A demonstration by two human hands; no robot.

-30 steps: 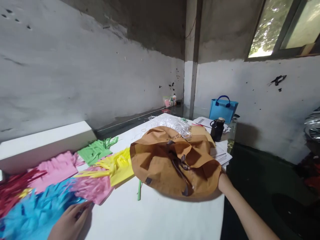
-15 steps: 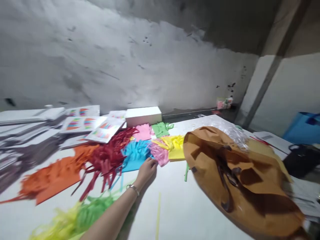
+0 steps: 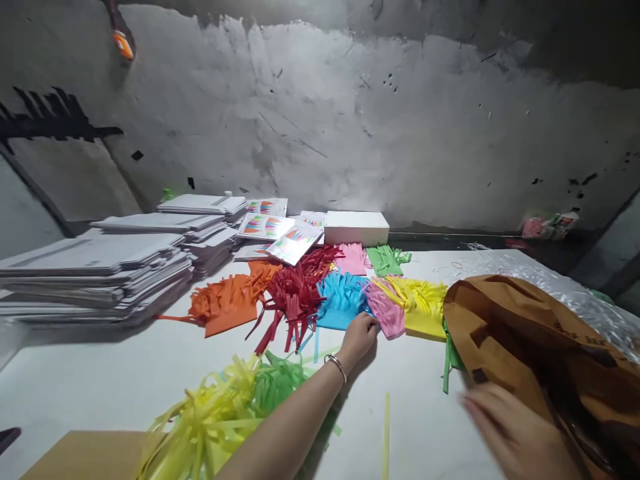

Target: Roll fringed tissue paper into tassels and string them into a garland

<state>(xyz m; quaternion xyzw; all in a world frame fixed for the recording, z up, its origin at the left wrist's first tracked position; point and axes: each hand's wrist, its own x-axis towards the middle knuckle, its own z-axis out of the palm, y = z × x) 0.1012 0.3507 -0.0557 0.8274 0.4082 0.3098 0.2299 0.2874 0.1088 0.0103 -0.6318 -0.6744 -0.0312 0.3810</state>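
Observation:
My left hand (image 3: 359, 339), with a bracelet at the wrist, reaches across the white table with its fingers curled together. They pinch the lower right corner of the blue fringed paper (image 3: 336, 319). Right beside the fingertips lies pink fringed paper (image 3: 391, 317), next to yellow fringed paper (image 3: 424, 325). Low on the right, my right hand (image 3: 515, 427) is smeared by motion in front of a large brown bag (image 3: 493, 300); its grip cannot be made out. Dark red fringed paper (image 3: 295, 293) and orange fringed paper (image 3: 233, 313) lie to the left.
Stacks of flat white packs (image 3: 145, 253) stand at the left. Printed packets (image 3: 295, 241) and a white box (image 3: 356, 229) sit by the wall. Loose yellow strips (image 3: 210, 407) and green strips (image 3: 277, 380) lie in front. Clear plastic (image 3: 545, 277) spreads behind the bag.
The view has swung left, bringing more of the white stacks into sight. My right hand has come into view by the brown bag. My left hand stays at the blue paper.

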